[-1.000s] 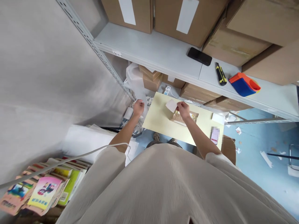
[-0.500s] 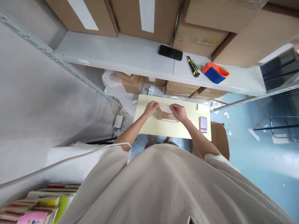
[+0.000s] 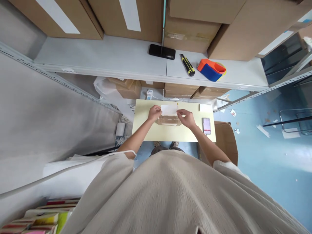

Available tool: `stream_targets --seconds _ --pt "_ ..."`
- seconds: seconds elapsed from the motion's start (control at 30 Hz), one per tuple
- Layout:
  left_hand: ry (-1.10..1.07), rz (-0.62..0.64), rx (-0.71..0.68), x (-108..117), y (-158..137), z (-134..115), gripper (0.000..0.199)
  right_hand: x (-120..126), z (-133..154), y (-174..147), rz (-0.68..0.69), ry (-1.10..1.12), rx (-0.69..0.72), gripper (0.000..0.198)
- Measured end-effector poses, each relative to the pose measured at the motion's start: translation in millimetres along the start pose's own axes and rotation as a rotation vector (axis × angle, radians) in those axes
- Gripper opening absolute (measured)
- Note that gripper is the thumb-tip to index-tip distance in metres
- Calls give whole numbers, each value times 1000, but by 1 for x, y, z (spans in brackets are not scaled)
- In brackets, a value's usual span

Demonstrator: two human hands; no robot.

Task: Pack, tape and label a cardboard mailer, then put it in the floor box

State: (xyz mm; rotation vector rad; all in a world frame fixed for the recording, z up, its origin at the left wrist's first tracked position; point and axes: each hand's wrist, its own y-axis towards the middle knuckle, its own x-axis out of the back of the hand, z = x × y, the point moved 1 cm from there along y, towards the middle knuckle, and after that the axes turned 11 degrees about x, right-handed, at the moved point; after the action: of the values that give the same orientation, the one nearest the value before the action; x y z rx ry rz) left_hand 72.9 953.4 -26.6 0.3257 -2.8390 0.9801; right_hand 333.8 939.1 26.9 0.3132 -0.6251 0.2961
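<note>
Over the pale yellow table (image 3: 146,131), a small white paper label (image 3: 169,109) is stretched flat between my two hands. My left hand (image 3: 154,113) pinches its left edge, fingers closed. At the right edge, my right hand (image 3: 186,118) pinches the lower corner between thumb and finger. Just below the label lies a small brown cardboard box (image 3: 169,120), partly covered by it, with clear tape and a white strip on its near side. Whether the label touches the box I cannot tell.
A phone (image 3: 206,125) with a lit screen and a white paper stack (image 3: 206,107) lie on the table's right. The shelf (image 3: 109,55) above holds a black phone (image 3: 162,51), a utility knife (image 3: 187,65), an orange-blue tape dispenser (image 3: 211,70) and large cartons (image 3: 131,19).
The label, curled and tilted before, is now spread flat between both hands above the box. The view has shifted, so the shelf and table appear farther left.
</note>
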Motion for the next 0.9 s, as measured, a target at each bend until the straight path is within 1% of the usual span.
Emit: stream_targets --seconds 0.07,0.17,0.27,0.33,0.53,0.7,0.9 --pt "54 -17 -65 -1 -1 4 31 -3 -7 -3 -19 38 -101 35" --pt "160 -56 -134 -1 -6 11 30 -13 -17 -5 -27 25 -217 28" --pt "260 -97 -163 -2 -11 17 31 -25 -25 -6 12 -21 -271 19" --pt "313 -114 -174 -4 -14 21 31 -31 -29 -7 51 -64 -290 16" --pt "423 -129 -195 -12 -13 29 30 -42 -37 -12 172 -220 -289 18" --pt "477 -102 -222 -19 -11 32 27 -43 -38 -15 209 -309 -237 21" --pt "509 -97 -246 -22 -11 32 29 -43 -34 -12 311 -387 -230 22"
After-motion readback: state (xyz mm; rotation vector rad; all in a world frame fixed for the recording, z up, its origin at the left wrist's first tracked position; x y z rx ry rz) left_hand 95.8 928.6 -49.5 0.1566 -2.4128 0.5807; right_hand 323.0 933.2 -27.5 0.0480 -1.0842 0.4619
